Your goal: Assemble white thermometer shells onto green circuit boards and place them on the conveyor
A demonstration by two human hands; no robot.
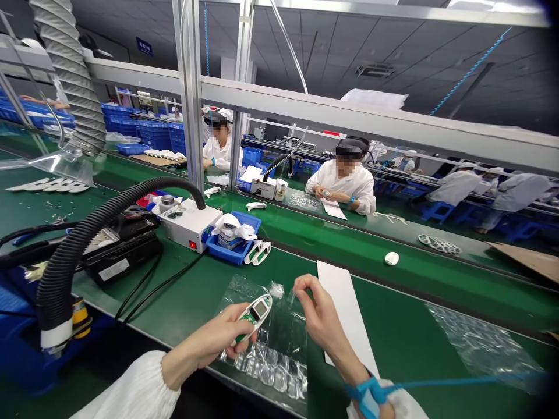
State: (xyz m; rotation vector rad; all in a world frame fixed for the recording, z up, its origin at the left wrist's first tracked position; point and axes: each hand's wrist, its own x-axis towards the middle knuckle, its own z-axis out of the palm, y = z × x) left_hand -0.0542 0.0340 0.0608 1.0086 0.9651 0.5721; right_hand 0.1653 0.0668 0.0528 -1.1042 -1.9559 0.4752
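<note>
My left hand is closed around a white handheld device housing with a green circuit board and a small grey screen showing. To its right, my right hand is raised with thumb and forefinger pinched together. A small piece of clear film hangs at those fingertips. Below both hands, a clear plastic sheet with rows of small clear pieces lies on the green bench. A crumpled clear scrap sits just beyond the device. Around my right wrist is a blue strap with a cord.
A white card strip lies under my right forearm. Further left stand a blue bin, white housings, a white box and a black hose. A green conveyor runs beyond, with a co-worker seated across it.
</note>
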